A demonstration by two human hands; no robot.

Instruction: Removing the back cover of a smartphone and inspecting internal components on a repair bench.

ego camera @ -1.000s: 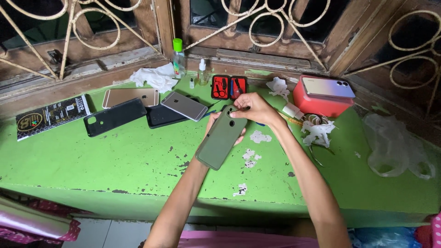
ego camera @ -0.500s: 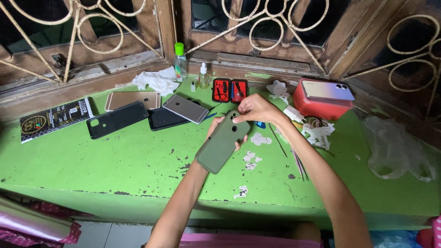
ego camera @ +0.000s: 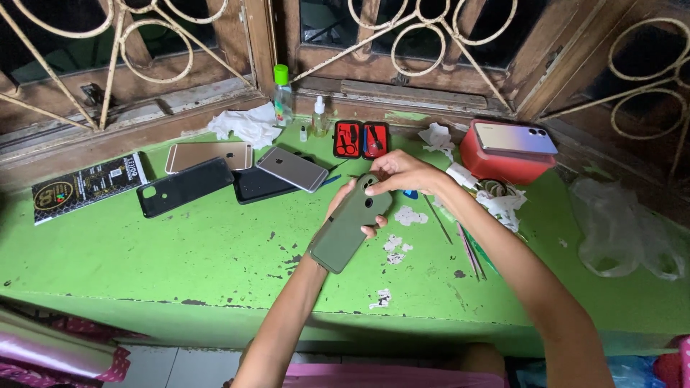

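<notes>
Currently left hand (ego camera: 343, 215) cups olive-green phone (ego camera: 351, 226) from beneath, above green table (ego camera: 215, 251). Right hand (ego camera: 402, 172) pinches phone's top end, fingers together. Risk: shallow cradle, tilted phone may slip onto table beneath hands.

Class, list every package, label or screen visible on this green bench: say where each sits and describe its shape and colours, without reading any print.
Flat box: far left of the bench, long black rectangle with a round coloured emblem and pale print.
Bottle label: on the green-capped clear bottle by the window frame, small and pale.
Red case: back centre, open, black-edged, holding small tools.
Screens: none showing; the phones lie back-up.
</notes>
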